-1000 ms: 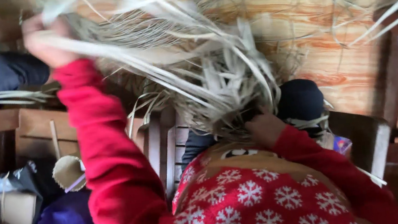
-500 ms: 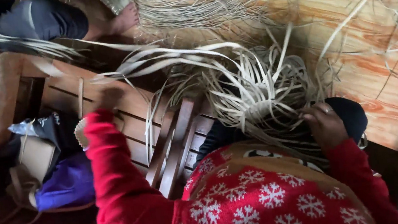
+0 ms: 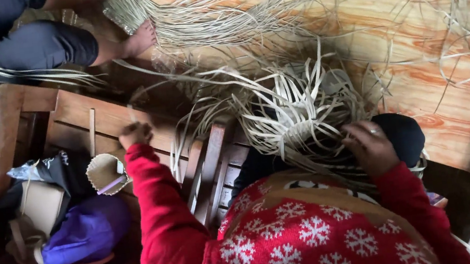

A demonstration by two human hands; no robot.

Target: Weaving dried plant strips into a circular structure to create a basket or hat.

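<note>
Wooden floor (image 3: pixel 417 62) up top, orange grain showing through a scatter of pale loose straw strips (image 3: pixel 267 2) — and dark wooden benches (image 3: pixel 72 116) below it. Far left, on the bench seat, a purple cloth bundle (image 3: pixel 83 231) lies beside a tan bag (image 3: pixel 38 204), with a small woven cone-shaped piece (image 3: pixel 105 173) just to their right. Up in the top left corner another person sits, dark trouser leg and a bare foot (image 3: pixel 137 41) touching a flat woven mat piece (image 3: pixel 124 8) at the floor's upper edge. Now the left hand (image 3: pixel 135 133), red sleeve stretched out over the bench back — it is clenched, and long strips run up from around it, though I cannot tell how many it grips. Centre: the half-woven straw piece (image 3: pixel 298 112), a rounded bundle with loose ends fanning outward, sitting over the person's lap just above the snowflake sweater (image 3: pixel 301 231). On to the right hand (image 3: pixel 371 145), ring on one finger — fingers curled down, pressing into the weave's right side, grasping it.
</note>
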